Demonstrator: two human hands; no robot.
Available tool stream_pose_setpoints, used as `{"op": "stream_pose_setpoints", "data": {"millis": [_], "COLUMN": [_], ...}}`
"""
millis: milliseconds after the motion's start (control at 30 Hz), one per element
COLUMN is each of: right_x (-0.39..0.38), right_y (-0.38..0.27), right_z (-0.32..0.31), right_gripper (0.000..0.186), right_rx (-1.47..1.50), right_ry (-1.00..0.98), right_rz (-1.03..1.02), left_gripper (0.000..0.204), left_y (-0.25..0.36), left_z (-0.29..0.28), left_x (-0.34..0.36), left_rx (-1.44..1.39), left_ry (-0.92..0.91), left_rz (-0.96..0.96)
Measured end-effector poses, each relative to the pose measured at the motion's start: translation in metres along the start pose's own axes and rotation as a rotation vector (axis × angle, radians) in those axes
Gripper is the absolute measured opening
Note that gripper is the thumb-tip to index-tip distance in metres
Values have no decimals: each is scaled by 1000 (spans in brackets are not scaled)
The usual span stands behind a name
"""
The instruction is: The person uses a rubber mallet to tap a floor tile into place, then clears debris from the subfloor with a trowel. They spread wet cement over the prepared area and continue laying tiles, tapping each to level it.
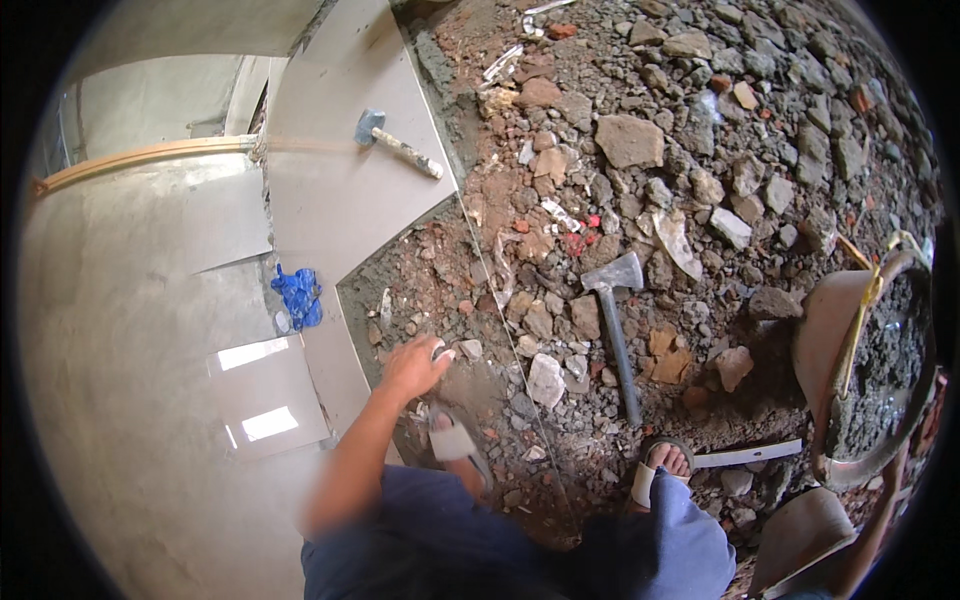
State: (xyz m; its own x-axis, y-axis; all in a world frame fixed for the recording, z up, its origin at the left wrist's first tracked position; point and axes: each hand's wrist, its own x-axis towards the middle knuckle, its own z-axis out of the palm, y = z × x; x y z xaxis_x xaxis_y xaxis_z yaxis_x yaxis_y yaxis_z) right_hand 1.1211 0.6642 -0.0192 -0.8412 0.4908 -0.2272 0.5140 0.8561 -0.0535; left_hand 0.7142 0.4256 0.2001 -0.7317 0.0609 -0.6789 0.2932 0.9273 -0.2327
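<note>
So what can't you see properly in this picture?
- Right hand: not in the head view at all.
- Left hand: its fingertips are on the rubble, and whether they grip the small pale stone is too small to tell.
- Pan of grey mix: cut off by the dark right rim.
- Hammer: handle end blends into rubble.

Saw no boxes, labels, signs or screens. Found only a crumpled blue plastic bag [299, 296] lying on the grey floor tiles [340, 190] beside the rubble.
</note>
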Motion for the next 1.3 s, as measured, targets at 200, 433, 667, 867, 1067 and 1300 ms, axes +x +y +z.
{"op": "stream_pose_setpoints", "data": {"millis": [200, 433, 667, 867, 1067, 1300], "right_x": [2, 4, -59, -97, -135, -92], "right_y": [-1, 63, 219, 206, 106, 14], "right_z": [6, -37, -132, -183, -159, -83], "right_gripper": [26, 25, 25, 27, 29, 36], "right_rx": [19, 33, 82, 251, 229, 369], "right_ry": [16, 45, 114, 150, 49, -5], "right_rz": [-8, 123, 574, 832, 926, 678], "left_gripper": [41, 44, 55, 52, 54, 52], "left_y": [-46, -21, -8, -19, -21, -14], "left_z": [13, 39, 68, 86, 95, 115], "left_x": [17, 85, 123, 135, 143, 142], "left_rx": [-35, -444, -558, -736, -740, -787], "left_ry": [70, -82, -166, -247, -409, -314], "left_rz": [15, 68, 300, 418, 521, 649]}}
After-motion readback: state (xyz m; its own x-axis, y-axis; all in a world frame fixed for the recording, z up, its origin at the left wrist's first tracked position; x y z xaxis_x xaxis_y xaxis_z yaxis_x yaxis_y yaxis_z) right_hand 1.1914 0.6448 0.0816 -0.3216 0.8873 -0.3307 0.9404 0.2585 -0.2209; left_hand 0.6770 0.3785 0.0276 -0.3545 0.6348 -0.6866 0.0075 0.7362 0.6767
